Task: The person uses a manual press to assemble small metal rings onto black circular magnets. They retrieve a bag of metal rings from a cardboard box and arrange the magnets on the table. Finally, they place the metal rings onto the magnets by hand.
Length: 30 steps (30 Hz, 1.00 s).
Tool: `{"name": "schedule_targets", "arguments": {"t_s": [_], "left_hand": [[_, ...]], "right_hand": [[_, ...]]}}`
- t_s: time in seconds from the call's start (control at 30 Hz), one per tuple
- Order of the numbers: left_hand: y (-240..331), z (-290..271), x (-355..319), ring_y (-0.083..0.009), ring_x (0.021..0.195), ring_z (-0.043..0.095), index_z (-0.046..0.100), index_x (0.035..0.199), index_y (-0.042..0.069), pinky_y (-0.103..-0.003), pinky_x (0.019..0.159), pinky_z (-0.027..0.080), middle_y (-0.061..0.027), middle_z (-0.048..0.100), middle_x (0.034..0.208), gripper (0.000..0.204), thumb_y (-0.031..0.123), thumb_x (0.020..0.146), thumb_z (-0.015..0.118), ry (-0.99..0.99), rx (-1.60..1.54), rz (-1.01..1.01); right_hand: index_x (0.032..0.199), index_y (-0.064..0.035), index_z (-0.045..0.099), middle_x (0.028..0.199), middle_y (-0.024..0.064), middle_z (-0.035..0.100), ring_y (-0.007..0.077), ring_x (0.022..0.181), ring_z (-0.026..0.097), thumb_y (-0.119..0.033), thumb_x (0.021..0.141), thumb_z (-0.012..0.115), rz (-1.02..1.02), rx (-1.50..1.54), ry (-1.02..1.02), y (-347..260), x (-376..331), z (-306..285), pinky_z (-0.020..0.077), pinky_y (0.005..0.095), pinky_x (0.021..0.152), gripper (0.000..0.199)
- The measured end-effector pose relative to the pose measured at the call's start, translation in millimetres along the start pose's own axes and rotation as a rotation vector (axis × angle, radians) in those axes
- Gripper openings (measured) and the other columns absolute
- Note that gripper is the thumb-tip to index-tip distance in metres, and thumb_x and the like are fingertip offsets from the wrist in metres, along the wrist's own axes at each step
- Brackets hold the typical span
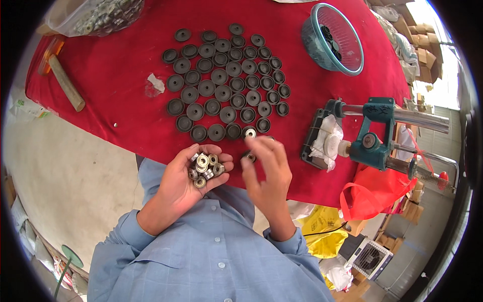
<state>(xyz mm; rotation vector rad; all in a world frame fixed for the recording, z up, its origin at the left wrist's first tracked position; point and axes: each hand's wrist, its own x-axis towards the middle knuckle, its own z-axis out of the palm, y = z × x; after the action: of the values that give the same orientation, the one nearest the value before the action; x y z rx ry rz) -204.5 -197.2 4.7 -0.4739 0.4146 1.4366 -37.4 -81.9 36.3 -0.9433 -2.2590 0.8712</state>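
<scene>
My left hand (173, 183) is cupped palm up, its fingers curled around a small pile of shiny metal ball bearings (203, 161). To the right, my right hand (269, 173) hovers over the near edge of the cloth, slightly blurred, thumb and fingers apart with nothing visible between them. Just beyond its fingertips, a bearing (250, 133) sits in the middle of a black round disc. Partly behind that hand is another dark disc (251, 157). Many black round discs with raised rims (219, 76) lie flat in loose rows ahead of both hands.
A red cloth (126, 100) covers the table. At right stands a green hand press (372, 141); behind it is a blue plastic basket (360, 55) holding more dark parts. A wooden-handled hammer (66, 83) and a clear bag of metal parts (108, 20) lie at left.
</scene>
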Motion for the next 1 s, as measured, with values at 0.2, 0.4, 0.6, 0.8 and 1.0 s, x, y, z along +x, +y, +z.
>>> {"name": "schedule_targets", "arguments": {"t_s": [0.2, 0.4, 0.6, 0.8, 1.0], "left_hand": [[-4, -14, 1, -0.0333, 0.122, 0.067, 0.063, 0.125, -0.002, -0.05, 0.101, 0.06, -0.0236, 0.066, 0.135, 0.041, 0.031, 0.113, 0.041, -0.126, -0.127, 0.014], [-4, -6, -4, -0.0332, 0.13, 0.063, 0.065, 0.123, -0.002, -0.05, 0.106, 0.057, -0.0242, 0.063, 0.14, 0.039, 0.028, 0.112, 0.044, 0.01, -0.05, 0.057], [5, -3, -23, -0.0318, 0.101, 0.074, 0.068, 0.115, -0.001, -0.043, 0.087, 0.066, -0.0189, 0.075, 0.11, 0.032, 0.026, 0.108, 0.053, 0.194, 0.027, 0.18], [12, -13, -29, -0.0298, 0.104, 0.073, 0.066, 0.117, 0.001, -0.043, 0.091, 0.064, -0.0178, 0.073, 0.114, 0.034, 0.029, 0.111, 0.048, 0.116, 0.064, 0.147], [12, -16, -26, -0.0299, 0.103, 0.073, 0.066, 0.115, 0.001, -0.043, 0.091, 0.064, -0.018, 0.073, 0.113, 0.035, 0.03, 0.112, 0.047, 0.099, 0.036, 0.129]], "right_hand": [[0.12, -0.0042, 0.071, 0.119, 0.0068, 0.068, 0.0243, 0.095, 0.064, -0.008, 0.077, 0.08, -0.327, -0.127, -0.188, -17, -5, 8, 0.0472, 0.0393, 0.081, 0.044], [0.11, -0.005, 0.071, 0.112, 0.0069, 0.071, 0.0246, 0.091, 0.065, -0.005, 0.079, 0.079, -0.301, -0.073, -0.17, -14, -7, 19, 0.0491, 0.0381, 0.08, 0.033], [0.109, -0.0082, 0.071, 0.106, 0.0037, 0.074, 0.022, 0.087, 0.067, -0.008, 0.082, 0.083, -0.31, -0.124, 0.092, 4, 22, 41, 0.0471, 0.0369, 0.08, 0.03], [0.106, -0.0079, 0.074, 0.111, 0.0024, 0.071, 0.0204, 0.093, 0.065, -0.01, 0.083, 0.083, -0.362, -0.288, 0.064, 12, 28, 61, 0.0446, 0.0378, 0.085, 0.025], [0.112, -0.0037, 0.077, 0.121, 0.0024, 0.068, 0.0194, 0.103, 0.063, -0.008, 0.084, 0.078, -0.344, -0.367, 0.052, 11, 11, 62, 0.0417, 0.0374, 0.09, 0.028]]}}
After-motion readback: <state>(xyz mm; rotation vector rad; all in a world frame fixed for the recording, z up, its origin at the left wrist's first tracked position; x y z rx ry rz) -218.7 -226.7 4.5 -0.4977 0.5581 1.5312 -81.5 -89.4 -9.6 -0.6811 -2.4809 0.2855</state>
